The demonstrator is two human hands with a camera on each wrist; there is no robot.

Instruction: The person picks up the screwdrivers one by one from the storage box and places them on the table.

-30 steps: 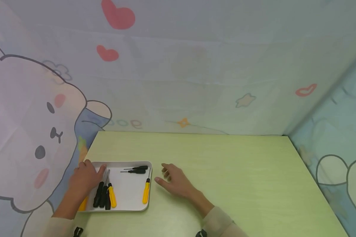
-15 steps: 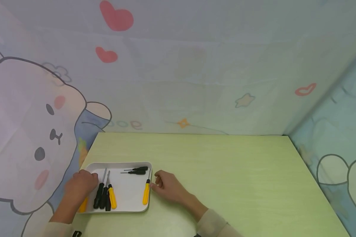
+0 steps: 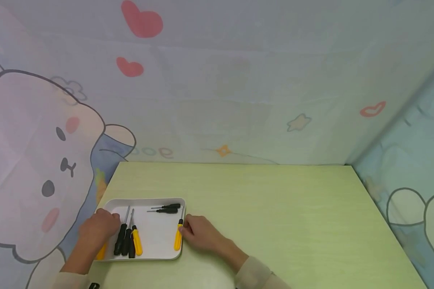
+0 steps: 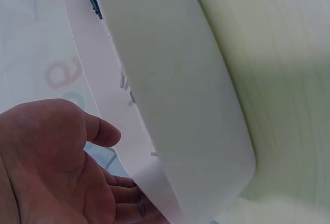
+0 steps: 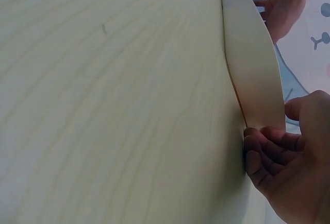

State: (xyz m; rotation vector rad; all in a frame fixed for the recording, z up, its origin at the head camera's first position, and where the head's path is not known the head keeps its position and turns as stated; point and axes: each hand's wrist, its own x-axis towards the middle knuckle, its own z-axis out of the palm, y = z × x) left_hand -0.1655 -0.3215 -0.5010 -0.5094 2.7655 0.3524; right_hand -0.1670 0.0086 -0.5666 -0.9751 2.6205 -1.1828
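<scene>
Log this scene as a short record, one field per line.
Container: white tray, on the table
Left hand: grips the tray's left end
Right hand: grips the tray's right end
Black-handled screwdrivers: three grouped left, two smaller near the far-right corner
Yellow-handled screwdrivers: one beside the left group, one along the right wall
Partly hidden: yellow object at the tray's near-left corner

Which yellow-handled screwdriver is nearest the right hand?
The yellow-handled screwdriver at the right wall of the tray, beside the right hand; the other yellow handles lie nearer the left hand.
</scene>
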